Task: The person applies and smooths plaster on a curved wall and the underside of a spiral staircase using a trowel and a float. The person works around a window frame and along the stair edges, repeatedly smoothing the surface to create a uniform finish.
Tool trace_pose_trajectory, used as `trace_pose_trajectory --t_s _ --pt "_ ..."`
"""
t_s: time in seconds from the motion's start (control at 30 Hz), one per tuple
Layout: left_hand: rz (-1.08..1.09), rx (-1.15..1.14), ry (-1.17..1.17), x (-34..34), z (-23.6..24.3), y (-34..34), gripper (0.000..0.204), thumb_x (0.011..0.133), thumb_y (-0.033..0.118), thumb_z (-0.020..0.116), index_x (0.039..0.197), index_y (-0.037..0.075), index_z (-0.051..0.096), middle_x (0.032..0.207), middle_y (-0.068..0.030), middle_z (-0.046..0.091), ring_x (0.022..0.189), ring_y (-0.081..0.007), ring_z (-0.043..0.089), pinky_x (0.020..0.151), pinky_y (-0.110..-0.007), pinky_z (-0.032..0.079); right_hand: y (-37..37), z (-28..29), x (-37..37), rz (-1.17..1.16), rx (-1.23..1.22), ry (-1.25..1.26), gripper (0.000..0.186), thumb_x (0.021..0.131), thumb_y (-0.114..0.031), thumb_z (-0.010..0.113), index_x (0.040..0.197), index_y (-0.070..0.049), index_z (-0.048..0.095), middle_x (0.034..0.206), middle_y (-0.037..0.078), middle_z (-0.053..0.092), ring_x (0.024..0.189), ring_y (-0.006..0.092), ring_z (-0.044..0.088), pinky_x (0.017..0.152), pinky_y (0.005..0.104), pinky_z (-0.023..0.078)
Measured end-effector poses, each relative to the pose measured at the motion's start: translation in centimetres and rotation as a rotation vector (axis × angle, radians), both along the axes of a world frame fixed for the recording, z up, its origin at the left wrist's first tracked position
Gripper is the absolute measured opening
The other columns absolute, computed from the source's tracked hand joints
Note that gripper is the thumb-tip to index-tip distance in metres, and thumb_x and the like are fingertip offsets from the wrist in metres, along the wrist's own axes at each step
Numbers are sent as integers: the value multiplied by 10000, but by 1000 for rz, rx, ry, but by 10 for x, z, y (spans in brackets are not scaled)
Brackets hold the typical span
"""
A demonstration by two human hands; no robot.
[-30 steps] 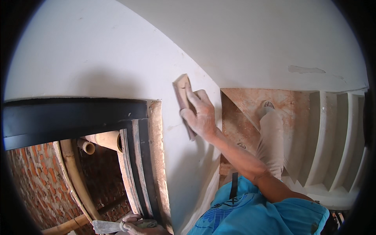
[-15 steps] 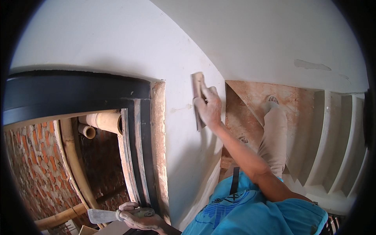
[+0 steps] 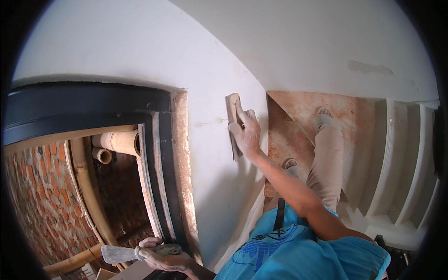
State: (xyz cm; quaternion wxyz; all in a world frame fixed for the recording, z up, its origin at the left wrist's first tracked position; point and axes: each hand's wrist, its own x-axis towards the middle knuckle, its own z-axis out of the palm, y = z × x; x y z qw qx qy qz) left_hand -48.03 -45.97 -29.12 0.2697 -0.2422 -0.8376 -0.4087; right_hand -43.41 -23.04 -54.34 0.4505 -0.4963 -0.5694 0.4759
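Observation:
My right hand [image 3: 246, 133] presses a flat brown sanding block [image 3: 232, 116] against the white plastered wall [image 3: 214, 93], just right of the window's bare plaster edge [image 3: 183, 158]. The block stands upright under my fingers. Low at the frame's bottom, my left hand [image 3: 161, 255] grips a putty knife [image 3: 119, 254] by its handle, blade pointing left, beside the black window frame [image 3: 158, 177].
Through the window opening I see a red brick wall [image 3: 37, 200] and beige pipes [image 3: 116, 142]. White stair steps [image 3: 396, 163] run along the right. My feet in sandals [image 3: 322, 114] stand on a mottled brown landing [image 3: 298, 126].
My right hand and the sanding block have shifted across the wall from a tilted to an upright position. The left hand with the putty knife stays low by the window frame.

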Motion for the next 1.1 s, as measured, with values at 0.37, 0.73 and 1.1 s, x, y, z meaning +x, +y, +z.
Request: trace_pose_trajectory --t_s 0.37,0.73,1.1 --pt "-5 -145 136 -4 3 -3 556 1041 481 319 760 33 492 648 -116 520 568 -224 510 534 -340 441 57 -10 -23 -109 -52 -5 234 809 -216 646 954 -33 664 853 163 544 843 336 566 736 438 479" --pt "65 -77 57 3 -8 7 480 1074 385 280 750 75 451 714 -49 441 633 -149 453 574 -278 382 39 46 -18 -29 153 164 589 768 -158 660 1331 4 598 811 44 468 731 150 481 608 313 470" --pt "-22 -142 146 -2 -2 3 507 1066 407 289 749 51 460 655 -87 484 580 -202 484 532 -322 403 34 58 -17 0 118 162 525 774 -179 683 1266 -3 621 845 88 497 768 220 518 624 343 490"
